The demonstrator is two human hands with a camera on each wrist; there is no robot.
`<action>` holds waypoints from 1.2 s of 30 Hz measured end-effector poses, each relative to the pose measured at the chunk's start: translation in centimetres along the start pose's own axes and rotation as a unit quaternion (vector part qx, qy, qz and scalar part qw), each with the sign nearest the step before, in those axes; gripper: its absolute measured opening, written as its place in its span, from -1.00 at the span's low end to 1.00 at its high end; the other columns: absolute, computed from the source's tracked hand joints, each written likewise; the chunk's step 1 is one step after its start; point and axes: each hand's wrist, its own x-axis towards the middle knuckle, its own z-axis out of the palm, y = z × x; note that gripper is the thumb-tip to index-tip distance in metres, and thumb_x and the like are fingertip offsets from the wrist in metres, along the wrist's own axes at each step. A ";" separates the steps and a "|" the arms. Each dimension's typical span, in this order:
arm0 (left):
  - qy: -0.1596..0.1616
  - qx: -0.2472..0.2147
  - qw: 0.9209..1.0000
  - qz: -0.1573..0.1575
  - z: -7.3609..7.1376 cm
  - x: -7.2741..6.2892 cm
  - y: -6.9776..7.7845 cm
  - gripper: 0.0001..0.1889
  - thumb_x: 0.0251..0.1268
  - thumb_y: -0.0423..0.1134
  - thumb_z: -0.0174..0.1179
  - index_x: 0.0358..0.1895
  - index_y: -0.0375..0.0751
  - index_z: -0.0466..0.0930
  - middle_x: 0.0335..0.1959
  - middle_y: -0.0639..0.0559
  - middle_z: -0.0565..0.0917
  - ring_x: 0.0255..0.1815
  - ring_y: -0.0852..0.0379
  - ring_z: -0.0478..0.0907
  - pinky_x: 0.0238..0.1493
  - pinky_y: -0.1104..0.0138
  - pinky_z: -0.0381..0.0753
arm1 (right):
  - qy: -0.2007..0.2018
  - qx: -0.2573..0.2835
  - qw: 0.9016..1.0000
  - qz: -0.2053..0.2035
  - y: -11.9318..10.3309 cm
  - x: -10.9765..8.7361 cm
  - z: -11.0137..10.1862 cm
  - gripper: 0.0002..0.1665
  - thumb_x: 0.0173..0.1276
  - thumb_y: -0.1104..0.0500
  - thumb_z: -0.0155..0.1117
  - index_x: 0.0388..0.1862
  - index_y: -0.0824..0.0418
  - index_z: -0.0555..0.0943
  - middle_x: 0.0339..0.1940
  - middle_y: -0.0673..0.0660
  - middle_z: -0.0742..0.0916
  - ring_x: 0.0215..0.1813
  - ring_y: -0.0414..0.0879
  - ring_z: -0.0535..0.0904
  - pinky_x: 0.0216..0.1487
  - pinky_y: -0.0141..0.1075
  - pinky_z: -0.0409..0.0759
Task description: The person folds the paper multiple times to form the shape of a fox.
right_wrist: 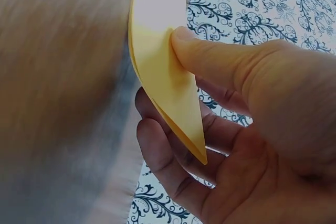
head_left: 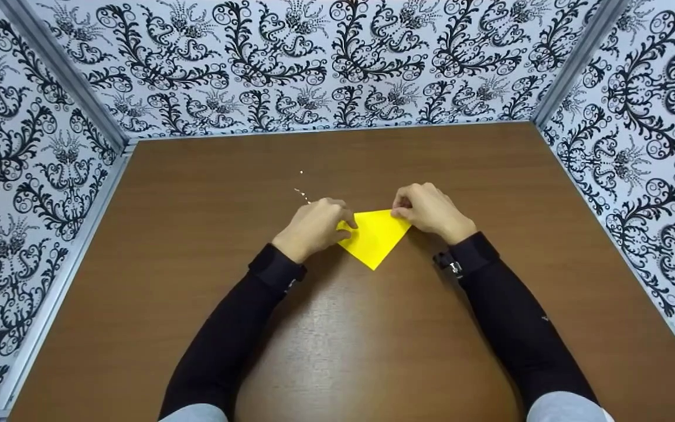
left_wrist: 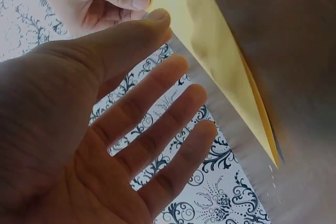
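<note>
A folded sheet of yellow paper (head_left: 375, 237) has a triangular shape in the head view, its point towards the person. My right hand (head_left: 431, 214) pinches it near the right corner. In the right wrist view, the thumb (right_wrist: 202, 53) presses on the face of the paper (right_wrist: 163, 56), with fingers behind its layers. At the left corner is my left hand (head_left: 317, 225), thumb and index fingertips right at the paper's edge. Its other fingers (left_wrist: 163, 140) extend straight, off the paper (left_wrist: 210, 51), in the left wrist view.
The brown wooden table (head_left: 337, 351) lies under both arms. Small white specks (head_left: 302, 193) are on it beyond the left hand. Patterned black-and-white walls (head_left: 326, 64) with grey metal corner posts (head_left: 68, 76) enclose the back and sides.
</note>
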 end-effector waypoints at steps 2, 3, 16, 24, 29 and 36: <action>-0.008 0.008 1.000 -0.001 0.2 0.0 0.2 -0.78 0.53 -0.20 0.62 0.14 -0.05 0.98 0.20 -0.02 0.94 0.21 -0.08 0.88 0.24 0.07 0.92 | -0.003 0.002 1.000 -0.002 0.1 0.1 0.2 -0.79 0.69 0.08 0.56 0.04 0.22 0.89 -0.04 0.24 0.89 -0.08 0.14 0.69 0.02 -0.08 0.68; -0.012 0.011 1.000 -0.002 0.3 0.0 0.3 -0.79 0.53 -0.20 0.62 0.13 -0.05 0.99 0.19 -0.02 0.95 0.19 -0.07 0.88 0.22 0.08 0.92 | -0.004 0.002 1.000 -0.003 0.2 0.1 0.4 -0.79 0.69 0.08 0.56 0.04 0.22 0.88 -0.03 0.24 0.89 -0.08 0.14 0.69 0.02 -0.08 0.68; -0.040 0.018 0.999 -0.026 0.7 0.0 0.6 -0.81 0.59 -0.19 0.58 0.14 -0.01 1.00 0.15 0.02 0.98 0.08 -0.09 0.91 0.12 0.02 0.93 | 0.008 -0.014 1.000 -0.011 0.3 0.2 0.8 -0.73 0.69 0.05 0.56 0.11 0.23 0.88 0.08 0.27 0.87 0.05 0.19 0.71 0.18 0.04 0.81; -0.041 0.009 0.999 -0.029 0.4 0.0 0.4 -0.79 0.57 -0.19 0.60 0.16 -0.02 0.99 0.13 -0.01 0.98 0.07 -0.11 0.91 0.13 0.01 0.94 | 0.039 -0.022 0.997 -0.059 -0.8 -0.2 0.0 -0.77 0.67 0.10 0.56 0.08 0.24 0.88 0.00 0.27 0.83 0.03 0.19 0.73 0.15 0.06 0.81; -0.034 0.019 0.999 -0.019 0.4 0.2 0.0 -0.77 0.52 -0.17 0.64 0.13 -0.08 0.99 0.11 -0.04 0.98 0.07 -0.13 0.91 0.14 -0.01 0.95 | 0.046 -0.018 0.994 -0.093 -2.3 -0.8 -0.6 -0.81 0.70 0.09 0.54 0.06 0.18 0.90 0.02 0.22 0.86 0.08 0.19 0.81 0.17 0.08 0.86; -0.031 -0.005 0.999 -0.013 1.0 0.1 0.0 -0.79 0.49 -0.22 0.66 0.08 -0.15 0.98 0.07 -0.07 0.97 0.03 -0.15 0.91 0.11 -0.03 0.94 | 0.030 -0.012 0.991 -0.131 -3.8 -2.8 0.3 -0.84 0.68 0.12 0.56 0.04 0.19 0.89 -0.02 0.18 0.88 0.00 0.19 0.83 0.06 0.02 0.88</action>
